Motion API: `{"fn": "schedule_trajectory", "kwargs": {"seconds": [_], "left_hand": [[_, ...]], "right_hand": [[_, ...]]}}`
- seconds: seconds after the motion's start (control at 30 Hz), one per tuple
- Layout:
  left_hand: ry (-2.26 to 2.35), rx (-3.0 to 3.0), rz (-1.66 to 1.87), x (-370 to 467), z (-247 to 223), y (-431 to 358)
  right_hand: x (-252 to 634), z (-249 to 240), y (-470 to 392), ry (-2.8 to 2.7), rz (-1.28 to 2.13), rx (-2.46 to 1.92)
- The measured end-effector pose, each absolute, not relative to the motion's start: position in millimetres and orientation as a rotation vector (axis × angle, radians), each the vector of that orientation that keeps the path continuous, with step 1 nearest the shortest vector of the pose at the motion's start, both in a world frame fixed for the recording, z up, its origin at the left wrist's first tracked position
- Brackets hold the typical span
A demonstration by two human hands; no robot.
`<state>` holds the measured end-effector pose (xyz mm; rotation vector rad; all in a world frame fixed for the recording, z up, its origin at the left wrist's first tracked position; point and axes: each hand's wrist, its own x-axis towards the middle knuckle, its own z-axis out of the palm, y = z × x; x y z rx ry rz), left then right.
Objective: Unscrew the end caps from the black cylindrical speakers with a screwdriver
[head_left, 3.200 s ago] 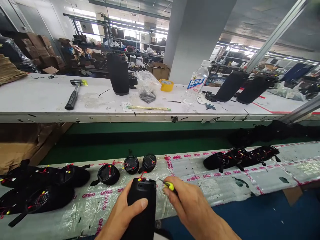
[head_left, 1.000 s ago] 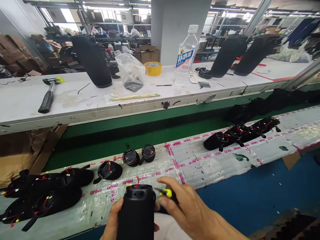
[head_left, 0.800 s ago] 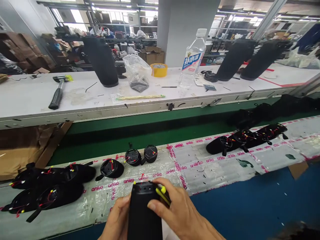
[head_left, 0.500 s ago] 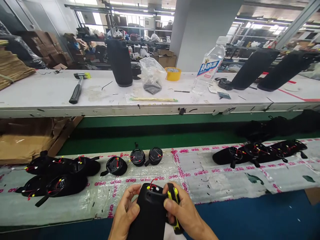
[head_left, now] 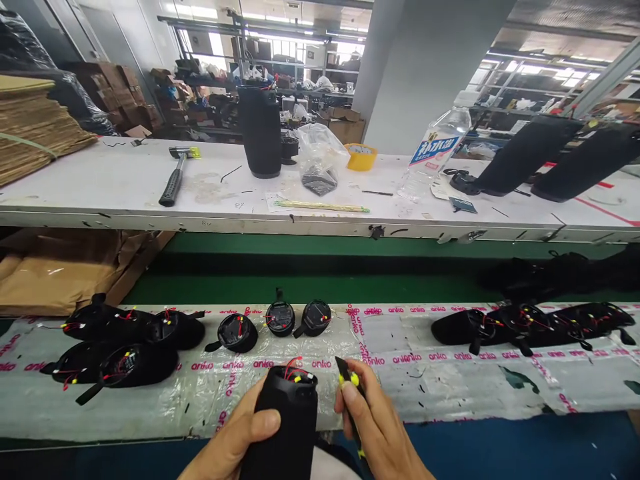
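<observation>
My left hand (head_left: 245,430) is wrapped round a black fabric-covered speaker body (head_left: 285,433), held upright and tilted slightly. Red wires with white and yellow connectors (head_left: 299,379) stick out of its open top end. To the right of the speaker body, my right hand (head_left: 373,417) is closed on a black and yellow utility knife (head_left: 344,369), its dark tip pointing up. A small gap separates the knife from the speaker body. My left fingers behind the body are hidden.
More wired speaker bodies lie on the plastic-covered lower bench (head_left: 390,380), at left (head_left: 140,367), centre (head_left: 237,333) and right (head_left: 530,327). On the white upper shelf are a hammer (head_left: 174,183), a plastic bottle (head_left: 435,147), yellow tape (head_left: 361,157) and standing speaker bodies (head_left: 260,133).
My right hand has drawn the knife away from the speaker body's top rim, to the right. The speaker body has shifted slightly left, and the view has moved a little.
</observation>
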<state>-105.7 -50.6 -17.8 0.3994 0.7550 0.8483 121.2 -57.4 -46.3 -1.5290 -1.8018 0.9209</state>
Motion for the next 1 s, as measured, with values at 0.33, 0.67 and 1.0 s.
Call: {"fn": "schedule_trajectory", "kwargs": {"seconds": [0.33, 0.67, 1.0], "left_hand": [[1.156, 0.502, 0.999, -113, -20, -65], [1.268, 0.678, 1.007, -113, -14, -65], [1.534, 0.892, 0.993, -110, -24, -66]], "right_hand": [[78, -32, -75, -2.313, 0.343, -1.474], [72, -27, -70, -2.436, 0.264, -1.375], [68, -34, -75, -2.515, 0.108, -1.501]]}}
